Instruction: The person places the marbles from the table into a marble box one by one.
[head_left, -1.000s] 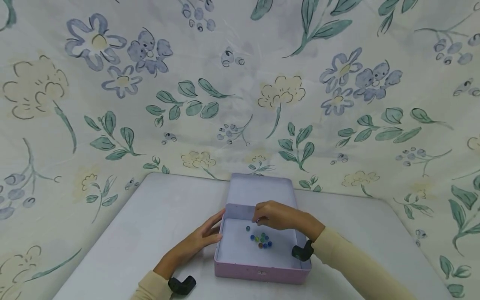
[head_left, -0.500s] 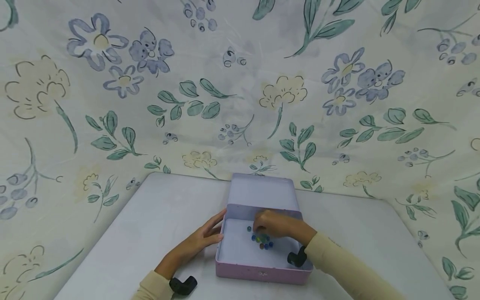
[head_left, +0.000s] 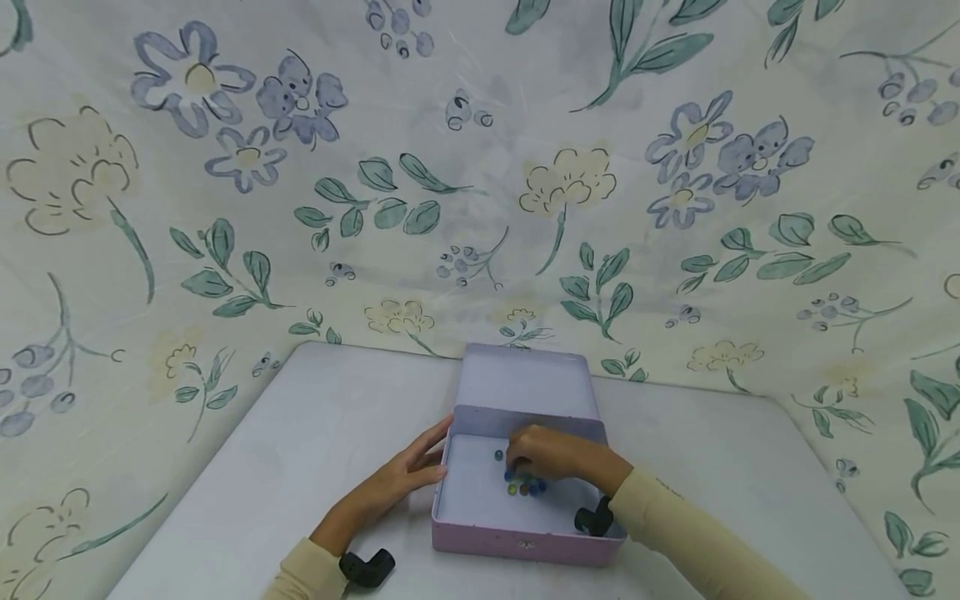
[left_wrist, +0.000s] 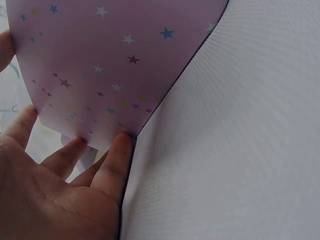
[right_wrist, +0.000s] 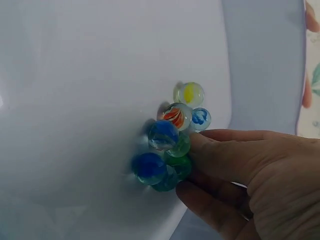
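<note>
Inside a pink tin box with its lid raised lies a cluster of glass marbles. My right hand reaches down into it, fingers curled. In the right wrist view, the thumb and a finger pinch a green marble at the cluster's edge. Around it lie a dark blue marble, an orange-swirled marble and a yellow-swirled marble. One marble sits apart, farther back. My left hand, fingers spread, touches the box's left outer wall, which shows printed stars in the left wrist view.
The box stands on a white table. Behind and beside the table hangs a floral cloth. A black wrist device sits by the left sleeve; another is over the box's right side.
My right hand has come down and forward from the back of the box onto the marbles. The yellow-swirled marble has shifted toward the front. My left hand stays on the box wall.
</note>
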